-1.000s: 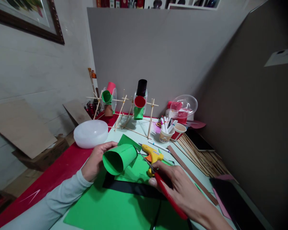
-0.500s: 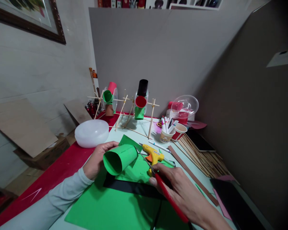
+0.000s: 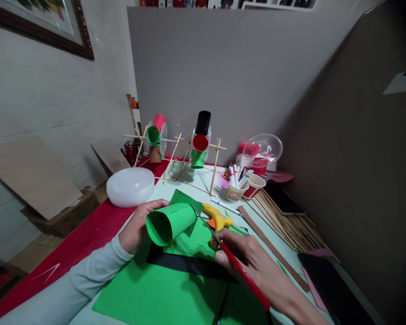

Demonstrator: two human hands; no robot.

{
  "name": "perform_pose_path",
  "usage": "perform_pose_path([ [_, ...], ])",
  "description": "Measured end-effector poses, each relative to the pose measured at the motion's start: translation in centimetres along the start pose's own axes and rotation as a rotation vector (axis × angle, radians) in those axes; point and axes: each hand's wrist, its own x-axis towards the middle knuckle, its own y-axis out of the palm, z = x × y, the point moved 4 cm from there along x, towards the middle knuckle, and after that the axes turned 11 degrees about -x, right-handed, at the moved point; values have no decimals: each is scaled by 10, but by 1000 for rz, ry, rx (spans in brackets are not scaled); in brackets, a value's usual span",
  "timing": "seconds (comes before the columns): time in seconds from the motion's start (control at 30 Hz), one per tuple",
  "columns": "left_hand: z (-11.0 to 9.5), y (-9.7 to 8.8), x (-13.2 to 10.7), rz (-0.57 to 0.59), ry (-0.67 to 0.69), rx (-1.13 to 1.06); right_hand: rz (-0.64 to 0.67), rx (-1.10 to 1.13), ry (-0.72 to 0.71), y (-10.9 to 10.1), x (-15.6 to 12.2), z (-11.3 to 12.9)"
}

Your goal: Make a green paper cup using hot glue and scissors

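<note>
My left hand (image 3: 138, 225) grips a rolled green paper tube (image 3: 181, 219) from its far left side, its fingers partly hidden behind the tube. A flat green flap (image 3: 184, 197) stands out behind it. In my right hand (image 3: 248, 253) is a pair of red-handled scissors (image 3: 241, 270); their blades reach to the tube's right end, where I cannot tell if they bite into the paper. Just behind the blades lies a yellow glue gun (image 3: 219, 217). Below are a black paper strip (image 3: 189, 266) and a large green sheet (image 3: 145, 293).
Two stick frames carry coloured paper tubes (image 3: 200, 143) at the back. A translucent round container (image 3: 130, 187) stands left. To the right are a cup of markers (image 3: 236, 194), a white-and-red cup (image 3: 255, 186), wooden sticks (image 3: 280, 221), a brown strip (image 3: 274, 248) and a black slab (image 3: 331, 289).
The scissors have turned slightly, and their blades now meet the upper right end of the tube and look closer together. My left hand keeps its hold; the view has shifted a little.
</note>
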Motion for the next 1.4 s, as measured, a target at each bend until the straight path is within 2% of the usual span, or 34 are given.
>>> perform_pose_path([
  [0.2, 0, 0, 2, -31, 0, 25, 21, 8, 15, -1, 0, 3],
  [0.4, -5, -1, 3, -71, 24, 75, -19, -6, 0, 0, -1, 2],
  [0.57, -8, 0, 0, -49, 42, 108, -75, -45, -74, -1, 1, 5],
  [0.83, -6, -7, 3, -7, 96, 176, -50, -10, -145, -1, 1, 9],
  [1.17, -15, -8, 7, 17, 142, 257, -3, -36, -160, -9, 1, 13],
  [1.4, -15, -6, 5, 28, 116, 263, -5, -100, -88, -11, 2, 11],
])
